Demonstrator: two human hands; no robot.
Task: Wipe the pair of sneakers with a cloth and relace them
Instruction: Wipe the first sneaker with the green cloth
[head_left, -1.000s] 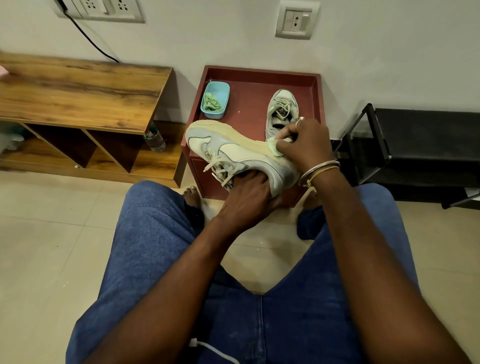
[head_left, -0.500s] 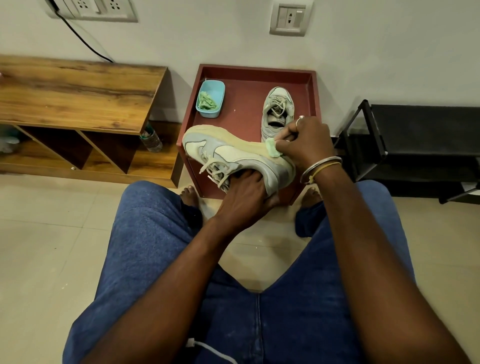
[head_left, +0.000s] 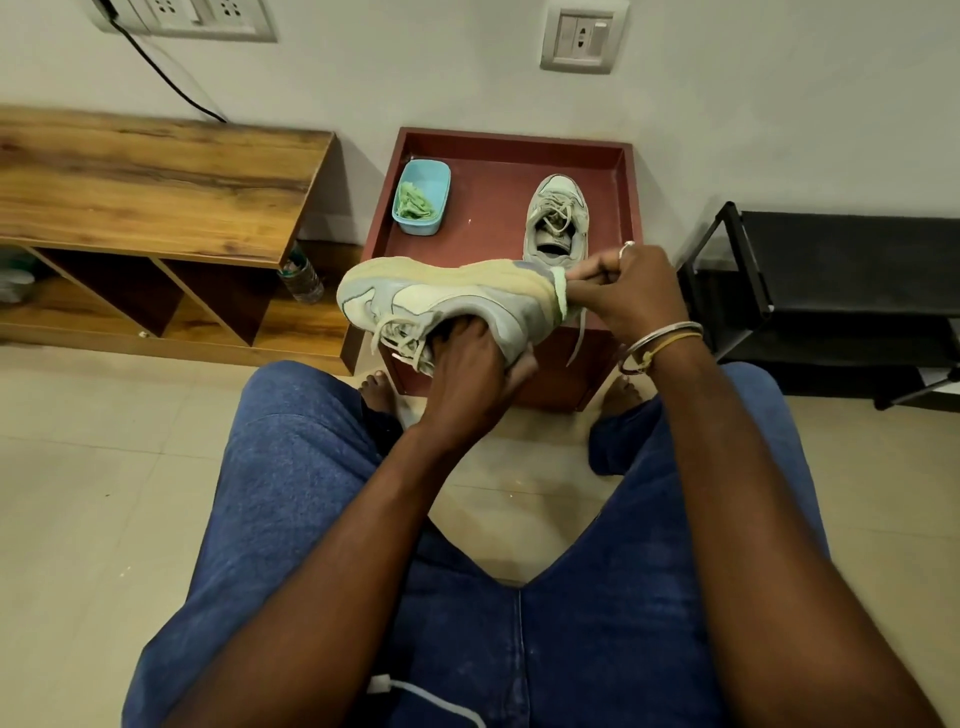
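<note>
A pale grey-and-cream sneaker lies on its side in the air above the red table's front edge, sole turned up and away, toe to the left. My left hand grips it from below with fingers tucked into its opening beside the loose laces. My right hand pinches a small light-green cloth against the sneaker's heel. The second sneaker stands upright on the red table, laces loose, its heel partly hidden behind my right hand.
A blue tub holding another green cloth sits at the table's back left. A wooden bench with open shelves and a plastic bottle stands to the left, a black rack to the right. My knees in blue jeans fill the foreground.
My right hand has slid the cloth rightward along the sole edge to the sneaker's heel. The sneaker has tipped slightly, with the left hand's grip the same.
</note>
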